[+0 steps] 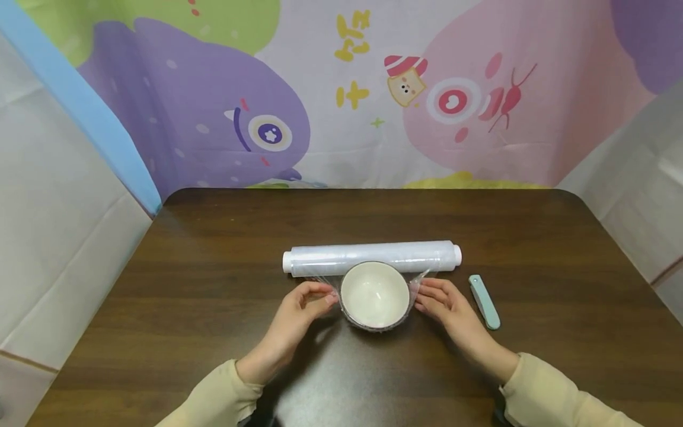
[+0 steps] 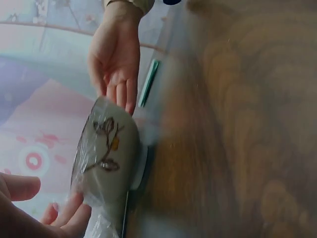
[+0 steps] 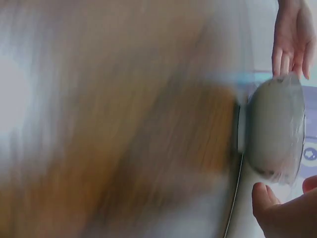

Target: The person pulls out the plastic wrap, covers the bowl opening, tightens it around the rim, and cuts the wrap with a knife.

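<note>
In the head view a white bowl stands on the table with clear plastic wrap over its mouth and down its sides. A brown leaf pattern shows on the bowl's outside in the left wrist view. At the bowl's left side is my left hand, fingertips on the wrap and thumb held apart. My right hand mirrors it at the right side, its fingers extended against the wrapped wall. Behind the bowl lies the roll of plastic wrap, partly hidden by the rim.
A light green folded knife lies to the right of my right hand. The dark wooden table ends at a cartoon-printed cloth at the back. Pale panels stand at both sides.
</note>
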`<state>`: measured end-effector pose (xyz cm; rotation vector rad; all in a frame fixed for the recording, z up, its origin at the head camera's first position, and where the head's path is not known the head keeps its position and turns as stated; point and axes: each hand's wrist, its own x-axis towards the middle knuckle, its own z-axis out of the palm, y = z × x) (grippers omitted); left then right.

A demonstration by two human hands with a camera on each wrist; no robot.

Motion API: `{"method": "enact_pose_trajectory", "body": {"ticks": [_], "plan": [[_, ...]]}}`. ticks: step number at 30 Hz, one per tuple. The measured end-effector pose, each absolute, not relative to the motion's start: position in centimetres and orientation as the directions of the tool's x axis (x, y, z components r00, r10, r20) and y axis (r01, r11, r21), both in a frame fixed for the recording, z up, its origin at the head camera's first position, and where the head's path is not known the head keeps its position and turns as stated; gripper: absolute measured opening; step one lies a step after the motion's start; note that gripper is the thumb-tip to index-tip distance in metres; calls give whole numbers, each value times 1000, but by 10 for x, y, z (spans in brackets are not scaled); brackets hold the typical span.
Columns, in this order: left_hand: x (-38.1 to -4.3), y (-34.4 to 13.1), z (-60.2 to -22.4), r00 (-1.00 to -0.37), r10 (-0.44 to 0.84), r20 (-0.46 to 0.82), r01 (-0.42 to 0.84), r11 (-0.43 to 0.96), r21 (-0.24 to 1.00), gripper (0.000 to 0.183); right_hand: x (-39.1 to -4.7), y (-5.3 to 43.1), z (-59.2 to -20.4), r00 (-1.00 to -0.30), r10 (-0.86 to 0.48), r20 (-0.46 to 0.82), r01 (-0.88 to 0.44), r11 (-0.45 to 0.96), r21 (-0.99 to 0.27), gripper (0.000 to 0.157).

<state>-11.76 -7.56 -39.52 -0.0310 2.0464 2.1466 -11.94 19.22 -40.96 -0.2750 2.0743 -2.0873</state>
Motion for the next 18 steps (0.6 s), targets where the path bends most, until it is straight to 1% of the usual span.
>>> {"method": "enact_pose_trajectory", "body": {"ticks": [4, 8, 14, 18], "plan": [[-112, -75, -394, -986, 117, -119, -123, -32, 992, 28, -112, 185, -406, -964, -262, -47, 52, -11, -999, 46], [-107, -75, -394, -982, 142, -121, -129, -45, 991, 30, -107, 179, -403, -961, -257, -98, 90, 43, -995, 51], [-100, -70, -393, -990, 122, -76, -77, -4, 997, 29, -101, 171, -398, -951, -275, -142, 105, 148, -983, 56], [-98, -69, -394, -992, 110, -55, -56, -2, 998, 29, -100, 167, -397, -945, -283, -162, 120, 161, -980, 57]]}}
